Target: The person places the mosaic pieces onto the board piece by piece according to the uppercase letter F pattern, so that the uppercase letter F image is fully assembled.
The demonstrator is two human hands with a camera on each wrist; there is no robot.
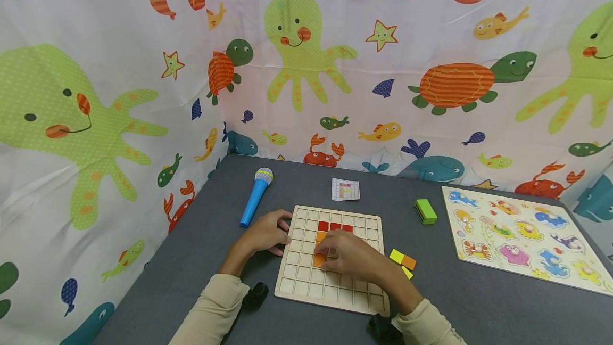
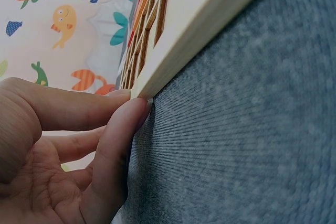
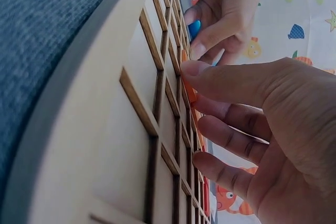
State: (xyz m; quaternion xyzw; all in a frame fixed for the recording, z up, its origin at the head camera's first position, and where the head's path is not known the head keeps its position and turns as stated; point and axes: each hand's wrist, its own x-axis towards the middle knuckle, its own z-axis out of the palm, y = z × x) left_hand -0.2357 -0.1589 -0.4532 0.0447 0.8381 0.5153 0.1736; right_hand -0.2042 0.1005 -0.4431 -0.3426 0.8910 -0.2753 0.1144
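Note:
A square wooden grid board lies flat, with red tiles in a row and orange tiles in a column below them. At the board's left edge, my left hand pinches the rim between thumb and forefinger; the left wrist view shows the fingertips on the wooden edge. My right hand reaches over the middle of the board. In the right wrist view its thumb and forefinger pinch an orange tile at the grid, while the other fingers are bent above the cells.
Loose yellow tiles and an orange tile lie by the board's right edge. Around it are a blue toy microphone, a small pattern card, a green block and a sea-animal puzzle. A printed curtain borders the table.

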